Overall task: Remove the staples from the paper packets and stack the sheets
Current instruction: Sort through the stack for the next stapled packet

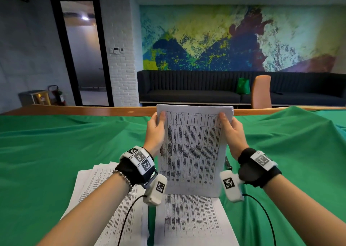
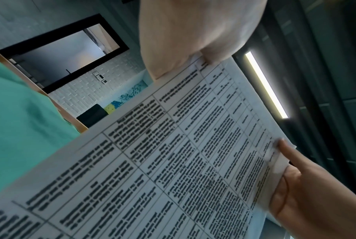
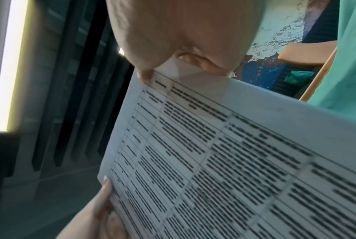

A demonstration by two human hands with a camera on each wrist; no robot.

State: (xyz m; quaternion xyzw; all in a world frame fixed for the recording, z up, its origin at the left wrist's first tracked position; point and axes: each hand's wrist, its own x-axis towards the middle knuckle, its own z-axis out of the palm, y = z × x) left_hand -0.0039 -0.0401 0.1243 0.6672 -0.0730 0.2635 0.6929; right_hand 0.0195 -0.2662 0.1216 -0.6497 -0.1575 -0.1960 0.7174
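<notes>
A bundle of printed sheets [image 1: 192, 148] stands upright on its lower edge, held between both hands. My left hand [image 1: 156, 126] grips the bundle's left edge near the top, thumb on the front. My right hand [image 1: 231, 127] grips the right edge the same way. The left wrist view shows the printed tables on the bundle [image 2: 173, 161] close up under the left hand [image 2: 183, 48], with the right hand [image 2: 307, 186] at the far edge. In the right wrist view the bundle [image 3: 234, 161] fills the lower right. Its lower edge meets a flat stack of sheets [image 1: 191, 219]. No staple shows.
A looser pile of printed sheets [image 1: 97, 185] lies to the left on the green cloth [image 1: 46, 152]. A dark tool [image 1: 228, 163] lies behind the bundle's right edge. The wooden table rim [image 1: 93, 110] runs along the back. A sofa and a chair stand beyond.
</notes>
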